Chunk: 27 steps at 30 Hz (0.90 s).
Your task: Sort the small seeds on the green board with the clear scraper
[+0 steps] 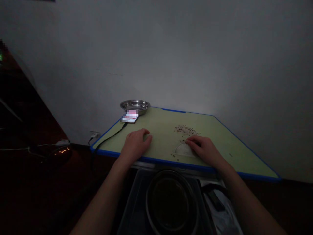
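Note:
My left hand (137, 142) rests on the yellow-green tabletop (156, 130) with its fingers curved and the thumb apart from them, and nothing shows in it. Over on the right, my right hand (201, 147) has its thumb and fingertips pinched together at the upper edge of a pale half-round piece (184, 149). Whatever lies between those fingertips is too small to make out. Just beyond this hand spreads a loose pile of small pale and dark bits (186, 130), like seeds or beans. A few dark bits (174, 155) lie left of the half-round piece.
A shiny metal basin (135, 106) stands at the table's back left corner, with a lit phone (130, 116) before it. A black cable (110, 136) runs from the phone over the left edge. Below the front edge sits a dark round pot-like vessel (172, 202). A wall rises behind.

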### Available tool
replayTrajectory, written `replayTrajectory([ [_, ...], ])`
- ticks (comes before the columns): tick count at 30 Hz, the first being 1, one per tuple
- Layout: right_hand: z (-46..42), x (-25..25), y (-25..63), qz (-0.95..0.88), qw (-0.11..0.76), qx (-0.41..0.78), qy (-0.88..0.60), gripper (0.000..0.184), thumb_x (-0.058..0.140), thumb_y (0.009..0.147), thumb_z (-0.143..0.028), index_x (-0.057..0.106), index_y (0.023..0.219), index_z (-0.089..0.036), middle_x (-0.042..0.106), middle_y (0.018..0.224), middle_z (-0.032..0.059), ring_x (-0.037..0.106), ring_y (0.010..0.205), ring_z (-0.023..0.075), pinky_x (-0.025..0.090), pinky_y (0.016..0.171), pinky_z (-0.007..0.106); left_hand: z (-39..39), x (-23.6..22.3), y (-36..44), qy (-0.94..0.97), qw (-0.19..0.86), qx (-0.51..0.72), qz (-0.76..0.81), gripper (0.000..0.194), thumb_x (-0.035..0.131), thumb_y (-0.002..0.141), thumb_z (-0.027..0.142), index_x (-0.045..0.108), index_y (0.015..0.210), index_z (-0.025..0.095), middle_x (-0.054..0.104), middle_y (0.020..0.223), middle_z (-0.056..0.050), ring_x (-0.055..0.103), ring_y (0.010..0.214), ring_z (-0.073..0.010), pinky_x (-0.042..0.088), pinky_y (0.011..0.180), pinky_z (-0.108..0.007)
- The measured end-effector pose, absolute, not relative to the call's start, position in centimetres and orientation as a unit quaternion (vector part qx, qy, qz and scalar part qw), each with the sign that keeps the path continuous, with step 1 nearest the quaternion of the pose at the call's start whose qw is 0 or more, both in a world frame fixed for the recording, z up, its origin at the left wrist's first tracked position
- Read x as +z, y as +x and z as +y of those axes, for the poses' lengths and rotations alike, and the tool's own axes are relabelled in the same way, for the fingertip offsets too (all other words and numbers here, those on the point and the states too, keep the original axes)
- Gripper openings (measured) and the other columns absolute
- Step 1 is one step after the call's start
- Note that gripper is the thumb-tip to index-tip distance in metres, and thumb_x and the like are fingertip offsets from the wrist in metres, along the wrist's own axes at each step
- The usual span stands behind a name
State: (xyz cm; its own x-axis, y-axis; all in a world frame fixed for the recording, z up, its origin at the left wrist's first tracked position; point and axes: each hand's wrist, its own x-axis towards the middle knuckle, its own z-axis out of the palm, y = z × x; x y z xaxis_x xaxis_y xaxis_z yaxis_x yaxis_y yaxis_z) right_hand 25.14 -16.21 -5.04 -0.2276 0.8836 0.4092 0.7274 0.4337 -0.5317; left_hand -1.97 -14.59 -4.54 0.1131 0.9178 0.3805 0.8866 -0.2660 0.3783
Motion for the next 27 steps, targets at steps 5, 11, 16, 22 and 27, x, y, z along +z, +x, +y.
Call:
replayTrajectory([
  [5,-16.2,-4.9,25.5,-0.762,0.349,0.124,-0.531,0.025,0.050,0.085,-0.035,0.066,0.077,-0.017,0.066,0.065,0.0022,0.056,0.057,0.0156,0.040,0.055,0.026,-14.3,-4.8,-2.1,0.746,0.031,0.280,0.603,0.031,0.044,0.085,0.037,0.061,0.102,0.018,0.067,0.106,-0.009,0.059,0.099,-0.0246,0.041,0.089,-0.038],
  [11,-16.7,-5.0,25.1,-0.771,0.318,0.144,-0.532,0.025,0.050,0.085,-0.034,0.067,0.078,-0.017,0.062,0.057,0.0004,0.052,0.052,0.0139,0.038,0.051,0.025,-14.5,-4.7,-2.1,0.745,0.028,0.272,0.608,0.031,0.044,0.084,0.037,0.060,0.102,0.018,0.067,0.107,-0.009,0.059,0.101,-0.0249,0.041,0.090,-0.038],
  [16,-17.4,-5.0,24.8,-0.786,0.304,0.162,-0.513,0.021,0.051,0.085,-0.030,0.066,0.079,-0.018,0.067,0.066,0.0019,0.057,0.058,0.0149,0.041,0.055,0.026,-14.6,-4.6,-2.1,0.750,0.023,0.272,0.603,0.032,0.042,0.085,0.036,0.059,0.104,0.017,0.067,0.108,-0.010,0.059,0.101,-0.0252,0.040,0.091,-0.040],
  [22,-17.7,-4.9,24.8,-0.790,0.300,0.154,-0.512,0.021,0.050,0.086,-0.029,0.066,0.080,-0.018,0.070,0.072,0.0038,0.061,0.065,0.0172,0.044,0.060,0.028,-14.6,-4.5,-2.1,0.751,0.024,0.276,0.599,0.031,0.043,0.085,0.037,0.060,0.102,0.019,0.067,0.107,-0.009,0.059,0.101,-0.0244,0.041,0.091,-0.038],
  [27,-17.6,-4.9,24.7,-0.781,0.295,0.143,-0.532,0.022,0.050,0.086,-0.030,0.067,0.080,-0.018,0.070,0.072,0.0038,0.061,0.064,0.0173,0.043,0.059,0.027,-14.6,-4.5,-2.0,0.750,0.025,0.269,0.603,0.031,0.043,0.085,0.037,0.061,0.103,0.018,0.067,0.108,-0.009,0.059,0.101,-0.0244,0.040,0.091,-0.038],
])
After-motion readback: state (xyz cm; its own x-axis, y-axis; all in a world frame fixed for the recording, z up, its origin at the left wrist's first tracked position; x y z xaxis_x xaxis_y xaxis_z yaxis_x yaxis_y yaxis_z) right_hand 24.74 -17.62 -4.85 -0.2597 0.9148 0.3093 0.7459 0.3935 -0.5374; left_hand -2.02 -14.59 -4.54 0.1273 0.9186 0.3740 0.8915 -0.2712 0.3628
